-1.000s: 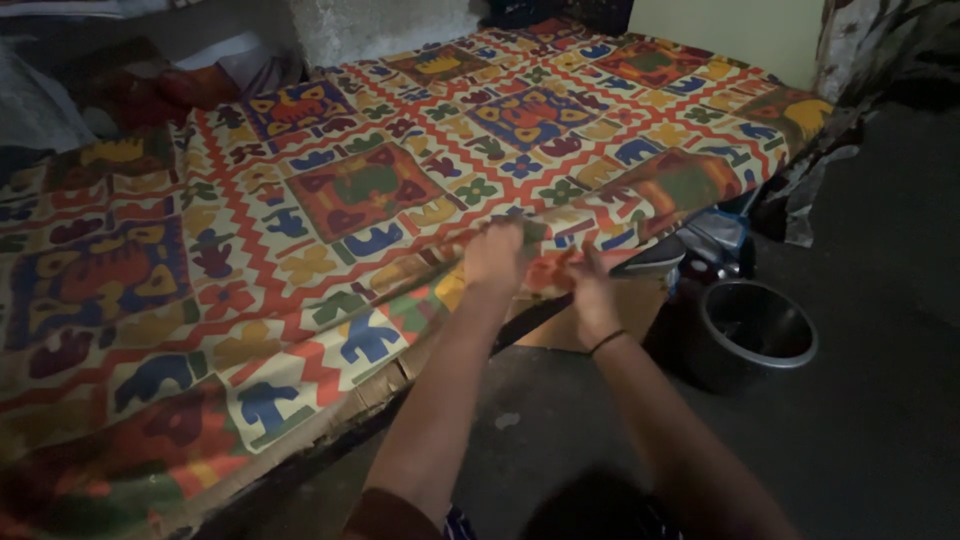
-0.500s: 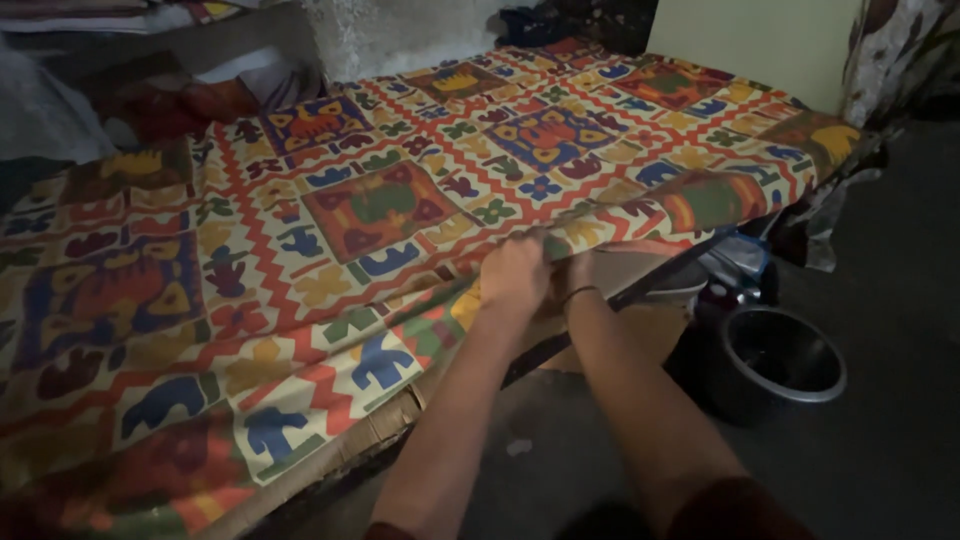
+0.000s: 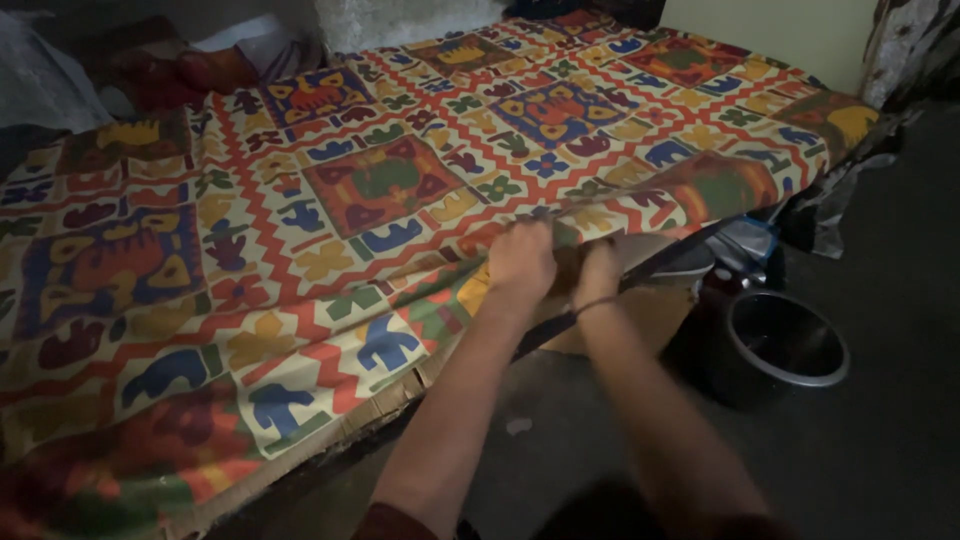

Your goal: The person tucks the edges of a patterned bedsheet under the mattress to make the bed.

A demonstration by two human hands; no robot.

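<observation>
Gripping the patterned bedsheet (image 3: 380, 190) edge: left hand (image 3: 520, 262); right hand (image 3: 598, 272) (side by side).

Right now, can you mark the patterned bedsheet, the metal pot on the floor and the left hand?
patterned bedsheet (image 3: 380, 190), head view, on the red and green square panel near its middle.
metal pot (image 3: 830, 370), head view, on its lit right rim.
left hand (image 3: 520, 262), head view, on the back of the hand at the sheet's edge.

Both arms stretched fwd, left hand (image 3: 520, 262) & right hand (image 3: 598, 272) close together, fingers curled.
</observation>
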